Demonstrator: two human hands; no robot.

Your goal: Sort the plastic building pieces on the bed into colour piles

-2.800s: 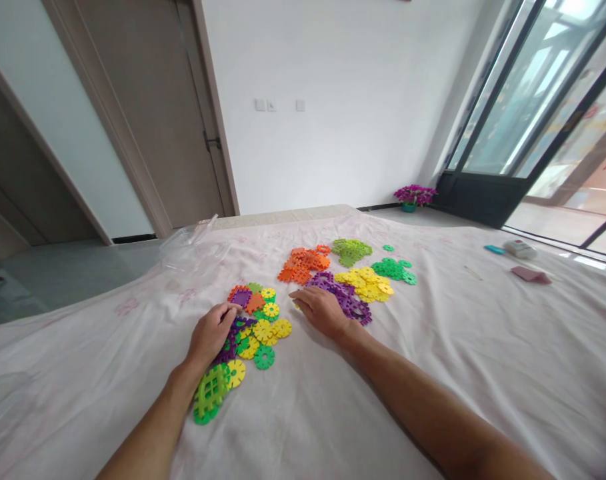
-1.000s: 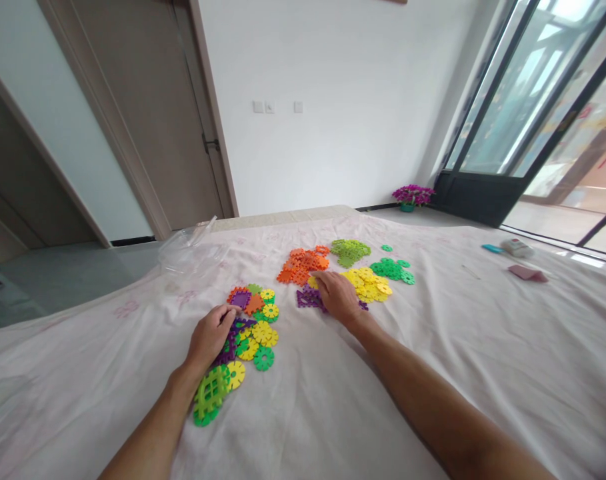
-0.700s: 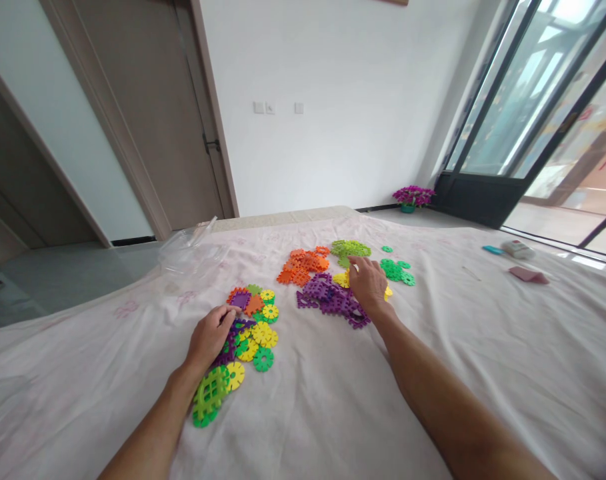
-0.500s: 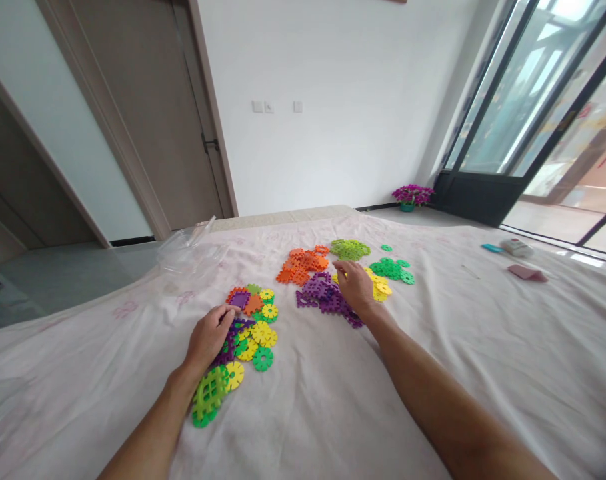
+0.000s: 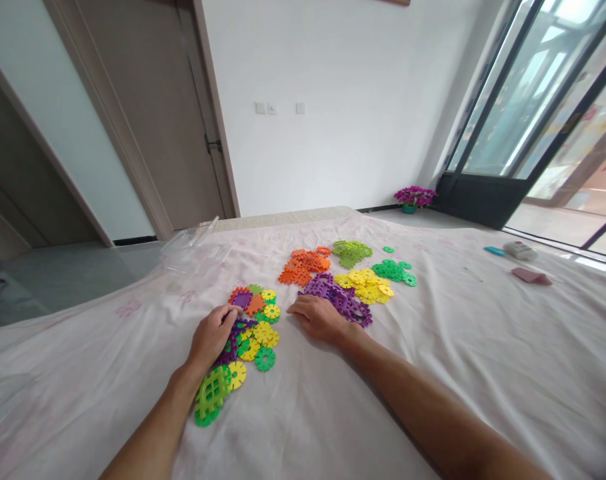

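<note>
My left hand point(image 5: 213, 339) rests at the left edge of a mixed heap of plastic building pieces, its fingers curled together beside a purple square piece point(image 5: 241, 300). Whatever its fingertips hold, if anything, is hidden. The heap also has yellow notched discs point(image 5: 263, 333), a green disc point(image 5: 265, 359) and a lime lattice piece point(image 5: 213, 393). Low over the cloth, between that heap and a purple pile point(image 5: 350, 307), is my right hand point(image 5: 319, 318). Its fingers stretch to the left, loosely bent, with nothing visible in them.
Sorted piles lie farther back: orange point(image 5: 305, 265), lime point(image 5: 351, 252), yellow point(image 5: 367, 287) and green point(image 5: 390, 269). Clear plastic packaging point(image 5: 193, 247) lies at the back left of the pale cloth point(image 5: 457, 347). A pink cloth point(image 5: 531, 276) and a small white object point(image 5: 520, 251) are at right.
My right hand has moved left and nearer to me, from over the purple and yellow piles towards the mixed heap. My left hand stays about where it was.
</note>
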